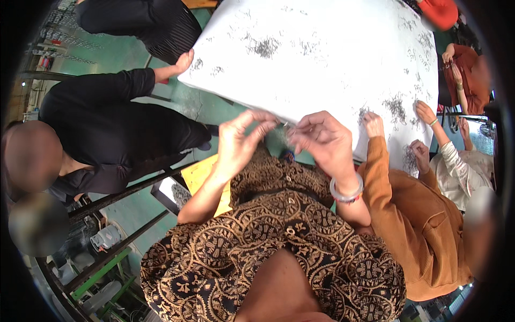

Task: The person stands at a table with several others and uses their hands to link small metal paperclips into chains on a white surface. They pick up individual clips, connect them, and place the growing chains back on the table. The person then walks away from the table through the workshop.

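Note:
My left hand (244,137) and my right hand (322,140) are raised close together at the near edge of a white table (332,53). Their fingertips pinch a tiny thin metal part (287,125) between them; its shape is too small to tell. A pale bangle (346,190) circles my right wrist. Small dark heaps of little metal parts (265,47) lie scattered over the white tabletop. My brown patterned garment fills the lower middle of the view.
A person in black (107,129) sits at my left with a hand (182,61) on the table's edge. A person in an orange jacket (413,214) at my right reaches onto the table. More people work at the far right. A yellow sheet (201,174) lies beside my left arm.

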The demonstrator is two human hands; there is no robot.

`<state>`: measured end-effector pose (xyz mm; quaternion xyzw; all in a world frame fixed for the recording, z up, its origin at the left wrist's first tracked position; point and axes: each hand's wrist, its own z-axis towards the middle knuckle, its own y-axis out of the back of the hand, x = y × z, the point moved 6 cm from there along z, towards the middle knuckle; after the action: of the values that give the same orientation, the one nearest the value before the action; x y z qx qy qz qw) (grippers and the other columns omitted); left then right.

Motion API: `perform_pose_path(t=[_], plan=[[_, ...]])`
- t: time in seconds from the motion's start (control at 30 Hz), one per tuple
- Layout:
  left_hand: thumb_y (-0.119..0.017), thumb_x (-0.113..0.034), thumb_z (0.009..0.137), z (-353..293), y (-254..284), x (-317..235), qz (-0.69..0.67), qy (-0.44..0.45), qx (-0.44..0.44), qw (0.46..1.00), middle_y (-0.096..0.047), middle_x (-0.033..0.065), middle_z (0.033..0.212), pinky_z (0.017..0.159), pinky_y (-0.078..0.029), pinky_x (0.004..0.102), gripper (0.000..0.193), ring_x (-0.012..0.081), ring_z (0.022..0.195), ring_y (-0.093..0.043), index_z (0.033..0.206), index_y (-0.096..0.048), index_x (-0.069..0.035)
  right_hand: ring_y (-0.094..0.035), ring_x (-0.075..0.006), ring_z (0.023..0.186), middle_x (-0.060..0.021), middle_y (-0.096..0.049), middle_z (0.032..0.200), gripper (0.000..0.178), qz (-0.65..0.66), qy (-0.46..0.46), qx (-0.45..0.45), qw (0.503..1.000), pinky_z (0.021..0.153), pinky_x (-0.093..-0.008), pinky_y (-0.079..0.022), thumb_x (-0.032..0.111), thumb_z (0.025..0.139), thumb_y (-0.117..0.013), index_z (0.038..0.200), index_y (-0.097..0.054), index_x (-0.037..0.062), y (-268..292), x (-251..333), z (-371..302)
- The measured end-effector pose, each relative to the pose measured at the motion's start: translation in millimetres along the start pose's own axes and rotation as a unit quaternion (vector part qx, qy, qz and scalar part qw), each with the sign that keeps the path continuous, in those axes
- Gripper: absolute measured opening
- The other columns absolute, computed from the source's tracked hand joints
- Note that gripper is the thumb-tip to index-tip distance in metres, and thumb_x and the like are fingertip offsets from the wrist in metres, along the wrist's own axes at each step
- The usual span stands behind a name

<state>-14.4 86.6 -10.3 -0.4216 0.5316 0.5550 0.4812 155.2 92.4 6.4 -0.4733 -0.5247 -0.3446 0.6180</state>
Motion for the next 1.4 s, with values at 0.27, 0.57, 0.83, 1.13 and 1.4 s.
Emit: perform_pose_path(t=[0.27,0.57,0.83,1.13,1.4], plan=[[-0.066,0.001,0.081,-8.1,-13.0,4.3,0.075,-0.041,0.040,0.996,-0.068,0.0081,0.090,0.077,-0.051,0.0270,0.012,0.0156,0.085,-0.065,0.092,-0.063,0.001,-0.063,-0.0179,0.084,-0.0156,-0.059,0.088,0.029,-0.135,0.069,-0.046,0.987,0.064,-0.0253,-0.052,-0.015,0.081,-0.057,0.098,-0.038,-0.0022,-8.4,-1.5,-2.6],[-0.053,-0.005,0.090,30.6,-7.7,41.7,-0.125,0.043,0.065,0.989,-0.067,0.0105,0.106,0.087,-0.047,0.0286,0.031,0.0165,0.099,-0.061,0.121,-0.056,-0.001,-0.065,-0.0190,0.076,-0.0142,-0.064,0.080,0.026,-0.112,0.220,-0.012,0.969,0.061,-0.0266,-0.052,-0.010,0.078,-0.065,0.095,-0.047,-0.0021,-13.3,27.9,-28.8],[-0.059,-0.007,0.077,247.8,-66.4,214.1,0.379,-0.197,0.107,0.898,-0.066,0.0133,0.087,0.077,-0.051,0.0350,0.012,0.0295,0.084,-0.062,0.083,-0.068,-0.003,-0.067,-0.0228,0.077,-0.0143,-0.067,0.081,0.028,-0.224,0.124,0.040,0.966,0.065,-0.0308,-0.055,-0.010,0.075,-0.068,0.095,-0.051,-0.0006,-17.0,21.7,-25.8],[-0.057,-0.007,0.073,277.1,-101.6,237.0,0.532,-0.270,0.162,0.786,-0.061,0.0129,0.092,0.082,-0.048,0.0393,0.012,0.0279,0.097,-0.055,0.083,-0.062,-0.002,-0.067,-0.0213,0.078,-0.0171,-0.066,0.079,0.029,-0.102,0.083,-0.064,0.989,0.068,-0.0307,-0.055,-0.013,0.074,-0.067,0.092,-0.047,-0.0017,-8.4,-2.8,-17.1],[-0.051,-0.009,0.091,194.5,-49.6,156.0,0.092,-0.025,0.081,0.992,-0.057,0.0143,0.090,0.071,-0.053,0.0344,0.014,0.0252,0.081,-0.061,0.094,-0.056,0.004,-0.068,-0.0223,0.081,-0.0184,-0.065,0.085,0.028,-0.073,0.071,0.007,0.995,0.069,-0.0302,-0.056,-0.011,0.076,-0.066,0.095,-0.046,-0.0023,-14.7,-12.1,-21.5]])
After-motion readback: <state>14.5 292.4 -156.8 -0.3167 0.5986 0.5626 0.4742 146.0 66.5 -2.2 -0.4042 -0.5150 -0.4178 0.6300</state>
